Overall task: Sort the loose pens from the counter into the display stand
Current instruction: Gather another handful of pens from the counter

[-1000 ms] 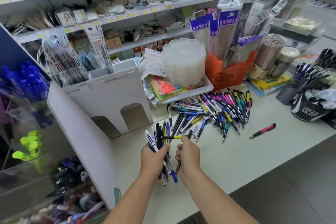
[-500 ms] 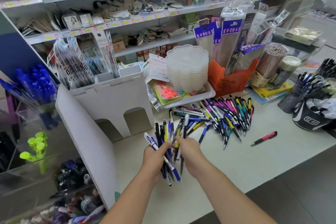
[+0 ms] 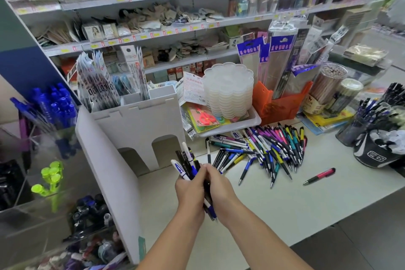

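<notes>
- I see both hands at lower centre of the frame, wrapped together round one upright bundle of mixed blue, black and white plastic pens.
- Left hand grasps the bundle from the left; right hand grasps it from the right, fingers curled round the barrels.
- Loose pile of multicoloured click pens lies on the pale bench, centre right.
- Single red-and-black pen lies apart, right of the pile.
- White slotted board display stand stands left of centre, just behind the bundle.
</notes>
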